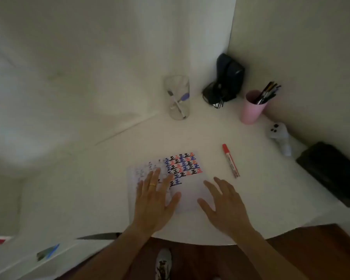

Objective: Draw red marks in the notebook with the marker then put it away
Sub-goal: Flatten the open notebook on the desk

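An open notebook [187, 190] lies on the white table, its right page filled with rows of black, blue and red marks. My left hand [155, 197] rests flat on the left page, fingers spread, a gold ring on one finger. My right hand [223, 203] lies open over the notebook's lower right corner, holding nothing. The red marker [230, 160] lies capped on the table to the right of the notebook, a short way beyond my right fingertips, red cap pointing away from me.
A clear glass [178, 98] with two markers stands at the back. A pink cup [252, 109] of pens, a black object [225, 85], a white controller [280, 138] and a black case [333, 172] line the right wall. The table's front edge [190, 240] is near my wrists.
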